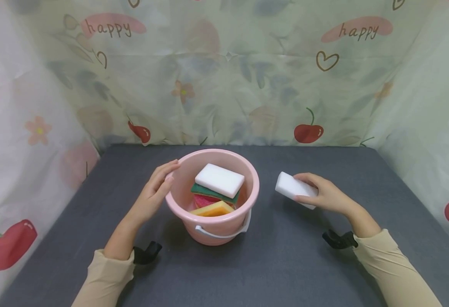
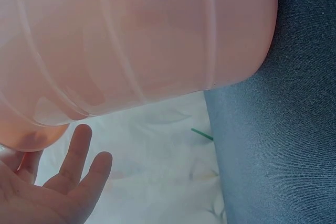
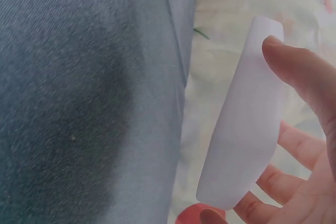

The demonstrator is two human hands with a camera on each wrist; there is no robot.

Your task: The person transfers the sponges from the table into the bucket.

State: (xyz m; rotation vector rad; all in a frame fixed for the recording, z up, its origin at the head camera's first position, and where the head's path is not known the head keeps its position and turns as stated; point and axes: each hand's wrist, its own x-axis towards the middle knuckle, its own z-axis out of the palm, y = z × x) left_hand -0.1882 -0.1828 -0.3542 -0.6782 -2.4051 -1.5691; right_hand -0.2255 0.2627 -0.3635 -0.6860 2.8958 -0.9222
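Note:
A pink bucket [image 1: 205,232] stands on the dark table, its white handle [image 1: 224,236] hanging down at the front. Inside it lie a white sponge [image 1: 220,180] on top, a green-faced sponge [image 1: 201,192] under that, then a pink one [image 1: 202,201] and a yellow one [image 1: 214,209]. My left hand [image 1: 151,194] rests its loosely extended fingers against the bucket's left rim. To the right of the bucket, my right hand [image 1: 326,195] grips another white sponge [image 3: 247,114] between thumb and fingers, held above the tabletop.
The dark cloth-covered table [image 1: 278,264] runs back to a patterned curtain [image 1: 228,98] with cherries and lettering. Similar curtains hang at both sides. A black strap [image 1: 147,253] circles the left wrist and another black strap [image 1: 339,239] the right.

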